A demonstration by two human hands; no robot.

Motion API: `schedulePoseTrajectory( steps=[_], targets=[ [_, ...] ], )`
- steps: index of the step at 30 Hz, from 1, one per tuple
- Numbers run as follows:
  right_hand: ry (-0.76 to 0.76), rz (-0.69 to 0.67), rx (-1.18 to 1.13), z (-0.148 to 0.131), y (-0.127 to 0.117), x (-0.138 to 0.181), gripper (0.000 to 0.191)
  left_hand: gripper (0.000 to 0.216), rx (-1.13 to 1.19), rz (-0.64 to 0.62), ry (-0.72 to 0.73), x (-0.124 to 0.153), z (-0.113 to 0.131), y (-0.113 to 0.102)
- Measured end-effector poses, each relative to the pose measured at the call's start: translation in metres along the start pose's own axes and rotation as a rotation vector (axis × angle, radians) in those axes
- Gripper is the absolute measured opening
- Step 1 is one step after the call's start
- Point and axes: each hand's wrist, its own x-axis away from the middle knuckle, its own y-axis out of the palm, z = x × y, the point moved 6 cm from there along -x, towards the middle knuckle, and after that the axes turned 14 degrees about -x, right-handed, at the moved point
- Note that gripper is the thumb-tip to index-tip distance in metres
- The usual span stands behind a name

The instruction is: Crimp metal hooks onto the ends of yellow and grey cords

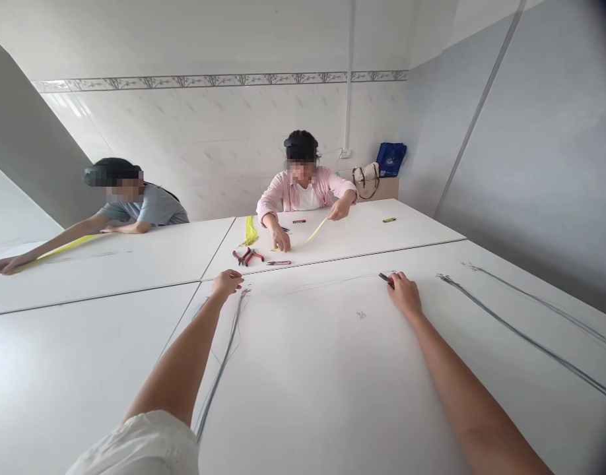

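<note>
I've got both arms reaching straight out over the white table (307, 376), wrists low. Left hand (227, 284) is curled, fingers down at the top end of a bundle of thin grey wires (222, 366); can't tell if it's gripping. Right hand (404, 295) is closed, pinching a small dark object (386, 279).

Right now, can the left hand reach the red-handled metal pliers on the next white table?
Probably yes: the left hand sits just short of the red-handled metal pliers, with only white tabletop between them.
</note>
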Motion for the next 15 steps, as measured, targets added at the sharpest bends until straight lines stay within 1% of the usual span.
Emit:
schedulePoseTrajectory(
  steps=[3, 7, 10, 15],
  targets=[
    [0.005, 0.001, -0.009, 0.000, 0.000, 0.000, 0.009, 0.037, 0.031, -0.077, -0.001, -0.002, 0.004, -0.001],
    [0.011, -0.001, -0.016, 0.000, -0.001, 0.000, 0.009, 0.037, 0.014, -0.096, 0.012, -0.002, 0.010, -0.005],
    [0.012, -0.005, -0.021, -0.001, -0.001, 0.000, 0.010, 0.037, -0.049, -0.116, 0.015, 0.002, 0.012, -0.004],
    [0.008, -0.007, -0.026, -0.002, -0.002, 0.000, 0.010, 0.036, -0.216, -0.174, -0.018, 0.011, 0.009, 0.004]
  ],
)
